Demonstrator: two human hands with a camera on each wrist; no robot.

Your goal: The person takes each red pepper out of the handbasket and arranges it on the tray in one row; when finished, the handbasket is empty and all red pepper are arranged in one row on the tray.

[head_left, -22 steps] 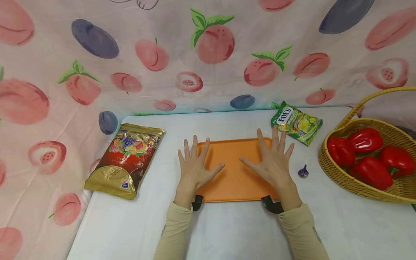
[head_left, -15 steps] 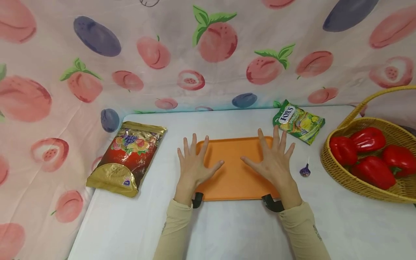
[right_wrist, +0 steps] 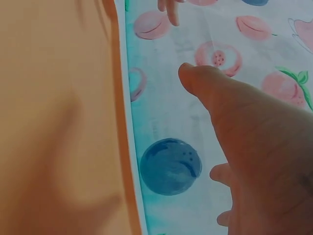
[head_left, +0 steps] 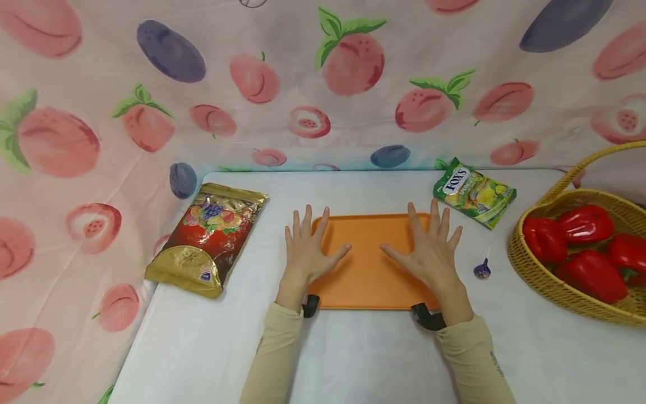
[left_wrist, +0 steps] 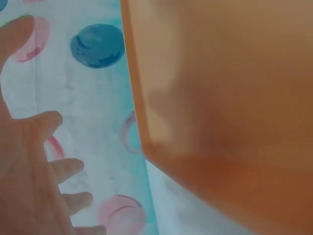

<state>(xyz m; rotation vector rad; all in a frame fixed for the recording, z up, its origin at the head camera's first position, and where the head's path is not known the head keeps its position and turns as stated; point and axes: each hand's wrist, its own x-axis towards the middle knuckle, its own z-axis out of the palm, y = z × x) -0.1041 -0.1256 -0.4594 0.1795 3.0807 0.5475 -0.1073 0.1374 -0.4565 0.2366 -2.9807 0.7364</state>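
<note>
An orange tray (head_left: 368, 264) lies on the white table, its left and right ends partly hidden by the hands. Over its left end my left hand (head_left: 308, 255) is held with fingers spread, holding nothing. My right hand (head_left: 429, 252) hovers over the right end in the same spread pose, also holding nothing. Shadows of the hands fall on the tray (left_wrist: 220, 73) in the left wrist view, and a gap shows between hand and tray. In the right wrist view my right hand (right_wrist: 264, 142) stands apart from the tray (right_wrist: 58, 98) too.
A red and gold candy bag (head_left: 214, 233) lies at the left. At the back right lies a green Fox's candy bag (head_left: 474, 193). A purple-wrapped lollipop (head_left: 482, 269) is right of my right hand. A wicker basket (head_left: 535, 280) at the far right holds several red peppers (head_left: 593, 275).
The head view has shifted, so the table things appear farther right. Both hands keep their spread pose above the tray. Nothing has been taken hold of.
</note>
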